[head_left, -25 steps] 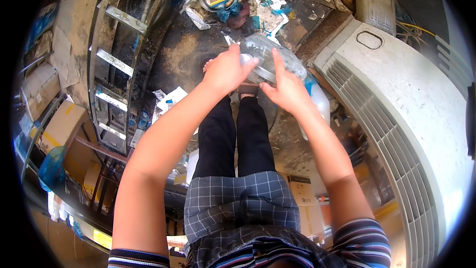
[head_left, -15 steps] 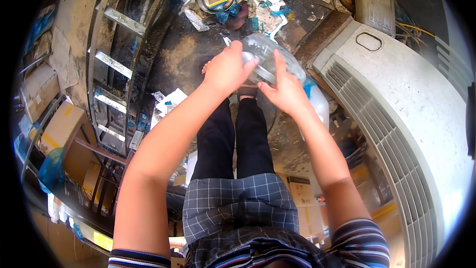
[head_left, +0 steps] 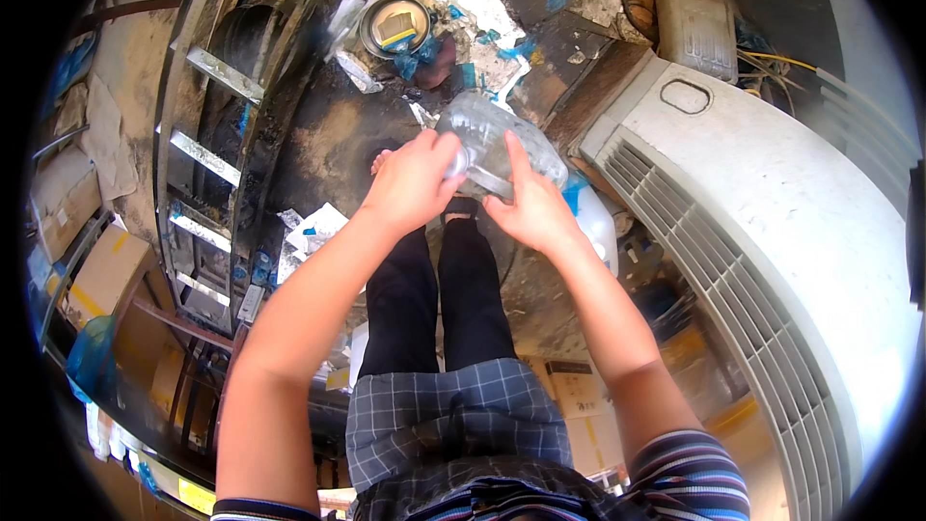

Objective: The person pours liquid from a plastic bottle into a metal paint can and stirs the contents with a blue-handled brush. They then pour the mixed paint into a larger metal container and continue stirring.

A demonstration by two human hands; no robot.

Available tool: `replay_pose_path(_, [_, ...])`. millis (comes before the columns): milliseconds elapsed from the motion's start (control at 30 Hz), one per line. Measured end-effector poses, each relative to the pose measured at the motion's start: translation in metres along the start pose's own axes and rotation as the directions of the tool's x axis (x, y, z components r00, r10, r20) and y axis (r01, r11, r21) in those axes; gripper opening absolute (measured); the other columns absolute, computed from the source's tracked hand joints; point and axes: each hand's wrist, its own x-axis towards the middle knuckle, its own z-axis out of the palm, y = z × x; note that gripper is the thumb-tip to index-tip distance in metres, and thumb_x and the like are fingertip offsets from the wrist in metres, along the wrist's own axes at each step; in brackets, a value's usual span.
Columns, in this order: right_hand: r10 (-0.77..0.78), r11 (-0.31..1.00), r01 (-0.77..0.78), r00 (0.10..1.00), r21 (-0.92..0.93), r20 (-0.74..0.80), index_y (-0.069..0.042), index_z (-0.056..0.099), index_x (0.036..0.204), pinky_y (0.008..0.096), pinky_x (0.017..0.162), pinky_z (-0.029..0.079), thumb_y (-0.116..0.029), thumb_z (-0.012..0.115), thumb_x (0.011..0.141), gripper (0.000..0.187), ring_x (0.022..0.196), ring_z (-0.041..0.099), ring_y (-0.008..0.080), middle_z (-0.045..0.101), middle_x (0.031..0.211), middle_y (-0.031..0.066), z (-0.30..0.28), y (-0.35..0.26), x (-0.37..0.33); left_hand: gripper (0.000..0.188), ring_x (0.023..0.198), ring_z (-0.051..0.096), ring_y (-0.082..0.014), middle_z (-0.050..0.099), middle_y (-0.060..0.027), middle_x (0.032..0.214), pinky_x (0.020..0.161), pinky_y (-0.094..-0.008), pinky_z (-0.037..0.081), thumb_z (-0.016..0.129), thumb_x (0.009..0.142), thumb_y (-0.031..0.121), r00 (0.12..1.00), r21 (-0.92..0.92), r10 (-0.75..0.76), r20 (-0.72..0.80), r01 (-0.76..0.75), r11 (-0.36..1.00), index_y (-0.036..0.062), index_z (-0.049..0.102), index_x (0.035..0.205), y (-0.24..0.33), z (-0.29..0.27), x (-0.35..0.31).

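A clear plastic jug [head_left: 497,125] lies tilted on its side between my hands, above the floor by my feet. My right hand [head_left: 535,205] is closed round its handle, with the index finger stretched along the jug's side. At the jug's neck, the fingers of my left hand [head_left: 413,181] are wrapped round a whitish cap [head_left: 459,162]. Part of the cap is hidden behind those fingers. Just behind my right hand stands a white plastic container [head_left: 598,232] with a blue patch near its top.
A metal ladder [head_left: 227,72] stands at the left. Farther off, an open round tin [head_left: 394,25] sits among paper scraps and blue plastic. To the right is a large white air-conditioner unit [head_left: 752,164], with a dirty jerrycan [head_left: 696,29] beyond it. Cardboard boxes [head_left: 108,270] are stacked at lower left.
The whole view has shifted, so the surroundings sit farther left. The jug and both my hands appear lower and farther left. Both hands keep their hold on cap and handle.
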Motion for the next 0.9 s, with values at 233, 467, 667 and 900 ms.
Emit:
replay_pose_path(233, [0.040, 0.998, -0.046, 0.993, 0.046, 0.115, -0.007, 0.019, 0.149, 0.0409, 0.084, 0.049, -0.021, 0.067, 0.077, 0.088, 0.092, 0.064, 0.0411, 0.063, 0.100, 0.0287, -0.016, -0.006, -0.007, 0.034, 0.088, 0.057, -0.0366, 0.051, -0.0132, 0.091, 0.075, -0.0460, 0.047, 0.073, 0.074, 0.018, 0.858, 0.181, 0.487, 0.161, -0.511, 0.840, 0.0077, 0.053, 0.099, -0.018, -0.017, 0.001])
replay_pose_path(467, [0.041, 0.997, -0.043, 0.998, 0.063, 0.037, -0.010, 0.020, 0.150, 0.0402, 0.081, 0.050, -0.019, 0.066, 0.076, 0.088, 0.090, 0.065, 0.0363, 0.064, 0.097, 0.0241, -0.007, -0.006, -0.013, 0.034, 0.088, 0.057, -0.0348, 0.052, -0.0132, 0.092, 0.078, -0.0438, 0.047, 0.070, 0.079, 0.025, 0.986, -0.070, 0.151, -0.073, -0.156, 0.985, 0.0062, 0.054, 0.102, 0.002, 0.000, -0.005])
replay_pose_path(667, [0.032, 0.990, -0.029, 0.999, 0.141, -0.019, -0.007, 0.025, 0.148, 0.0373, 0.083, 0.050, -0.019, 0.065, 0.073, 0.087, 0.091, 0.064, 0.0341, 0.063, 0.094, 0.0204, -0.033, 0.029, 0.001, 0.031, 0.092, 0.057, -0.0319, 0.054, -0.0117, 0.096, 0.076, -0.0437, 0.050, 0.068, 0.080, 0.021, 0.966, -0.058, 0.227, -0.124, -0.236, 0.970, 0.0058, 0.053, 0.103, 0.017, 0.001, 0.022])
replay_pose_path(900, [0.261, 0.889, -0.126, 0.930, 0.441, -0.261, -0.002, 0.023, 0.146, 0.0330, 0.073, 0.050, -0.016, 0.064, 0.077, 0.082, 0.079, 0.062, 0.0227, 0.064, 0.099, 0.0173, -0.046, 0.081, 0.069, 0.042, 0.103, 0.054, -0.0323, 0.055, -0.0135, 0.110, 0.086, -0.0419, 0.047, 0.065, 0.081, 0.017, 0.989, -0.082, 0.023, -0.146, -0.035, 0.996, 0.0034, 0.052, 0.119, 0.030, 0.042, -0.014])
